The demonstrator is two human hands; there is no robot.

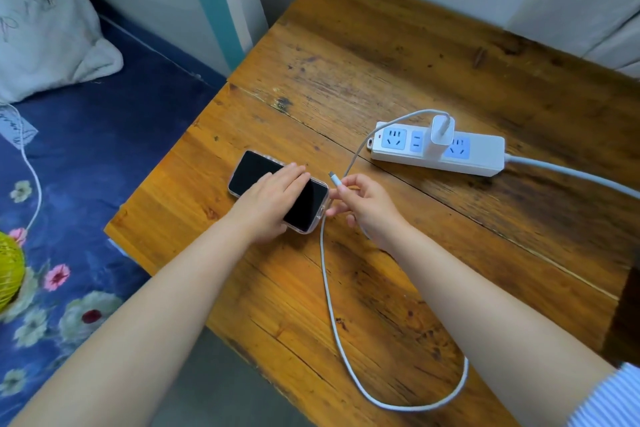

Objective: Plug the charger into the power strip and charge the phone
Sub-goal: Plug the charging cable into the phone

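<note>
A black phone point(254, 172) in a clear case lies on the wooden table point(398, 55), screen dark. My left hand point(273, 198) grips it across the middle. My right hand point(367, 204) pinches the white charging cable point(332, 315) just behind its connector tip point(333, 174), which points up and left, a short way from the phone's right end. The white charger point(440, 133) stands plugged into the white power strip point(485, 152). The cable runs from the charger down to my right hand and loops toward the table's near edge.
The power strip's grey cord point(571, 173) leaves to the right. A bed with a blue flowered sheet point(86, 163) and a white pillow point(45, 35) lies left of the table. A thin white wire point(33, 177) and a yellow-green round object point(8, 274) rest on the bed.
</note>
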